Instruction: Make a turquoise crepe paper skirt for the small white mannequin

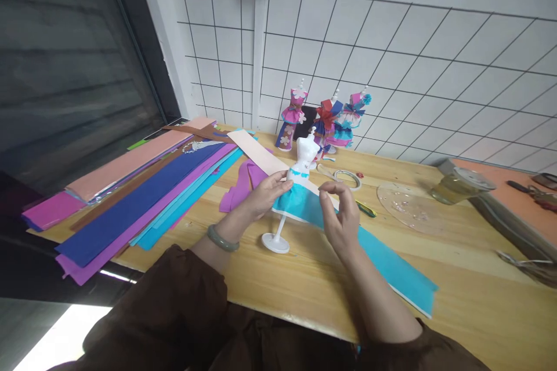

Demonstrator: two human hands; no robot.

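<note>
Left hand (266, 192) grasps turquoise paper skirt (296, 200) against white mannequin (300, 177) on counter (456, 278). Right hand (342, 214) pinches the paper's edge, fingers curled.

The person wears a dark brown garment with loose, wide sleeves; the fabric is plain, without print or markings. Both sleeves are pushed back toward the elbows, leaving the forearms bare. The left wrist carries one smooth, rounded bangle (223, 238) of pale grey-green, jade-like material. The left hand (270, 192) and right hand (342, 217) are bare, without gloves
</note>
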